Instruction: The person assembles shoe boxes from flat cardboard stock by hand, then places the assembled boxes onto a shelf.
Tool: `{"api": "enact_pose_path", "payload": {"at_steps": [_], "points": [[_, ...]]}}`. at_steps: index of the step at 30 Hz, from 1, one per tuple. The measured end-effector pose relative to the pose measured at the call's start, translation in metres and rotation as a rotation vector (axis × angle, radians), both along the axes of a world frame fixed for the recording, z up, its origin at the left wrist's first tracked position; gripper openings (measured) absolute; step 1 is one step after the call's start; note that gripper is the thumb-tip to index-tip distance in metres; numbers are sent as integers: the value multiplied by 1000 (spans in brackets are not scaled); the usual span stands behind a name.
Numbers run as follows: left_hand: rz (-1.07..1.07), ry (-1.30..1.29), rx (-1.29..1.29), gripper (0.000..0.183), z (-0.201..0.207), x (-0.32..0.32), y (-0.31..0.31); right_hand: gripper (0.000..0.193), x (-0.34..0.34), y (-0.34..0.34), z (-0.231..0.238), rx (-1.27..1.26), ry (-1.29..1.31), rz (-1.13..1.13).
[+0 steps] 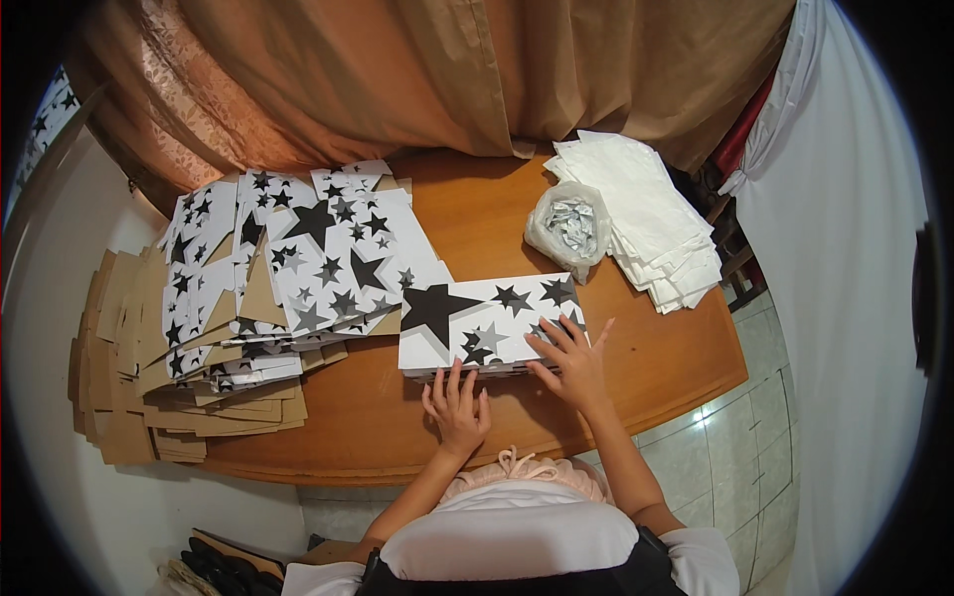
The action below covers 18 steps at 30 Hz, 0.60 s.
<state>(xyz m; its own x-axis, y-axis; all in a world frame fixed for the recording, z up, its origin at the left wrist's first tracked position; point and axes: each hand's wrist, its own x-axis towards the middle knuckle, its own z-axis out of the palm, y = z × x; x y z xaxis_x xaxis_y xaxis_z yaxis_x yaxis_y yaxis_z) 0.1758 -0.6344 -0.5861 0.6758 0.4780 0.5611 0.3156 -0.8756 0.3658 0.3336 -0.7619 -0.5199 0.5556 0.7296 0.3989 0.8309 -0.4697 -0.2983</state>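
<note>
A white cardboard box (517,333) printed with black and grey stars sits closed on the wooden table in front of me. My left hand (458,412) touches its near side close to the left corner, fingers apart. Over the right part of the lid lies my right hand (571,360), its fingers spread on the top near the right edge. Neither hand grasps anything. The box's far side and underside are hidden.
Left of the box, flat star-printed cardboard sheets (343,260) lie stacked over brown cardboard pieces (124,397). Behind it are a clear plastic bag (569,228) of small silvery packets and a pile of white paper sheets (646,214). Brown curtains (556,70) hang at the table's (452,214) far edge.
</note>
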Motion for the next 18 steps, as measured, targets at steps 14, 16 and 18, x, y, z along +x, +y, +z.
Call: {"api": "enact_pose_path", "payload": {"at_steps": [14, 16, 18], "points": [[24, 48, -116, 35, 9, 7, -11, 35, 0, 3, 0, 19, 8, -11], [29, 38, -129, 36, 10, 8, -12, 35, 0, 3, -1, 12, -1, -11], [34, 31, -145, 37, 13, 10, -13, 36, 0, 3, -1, 3, -7, -13]]}}
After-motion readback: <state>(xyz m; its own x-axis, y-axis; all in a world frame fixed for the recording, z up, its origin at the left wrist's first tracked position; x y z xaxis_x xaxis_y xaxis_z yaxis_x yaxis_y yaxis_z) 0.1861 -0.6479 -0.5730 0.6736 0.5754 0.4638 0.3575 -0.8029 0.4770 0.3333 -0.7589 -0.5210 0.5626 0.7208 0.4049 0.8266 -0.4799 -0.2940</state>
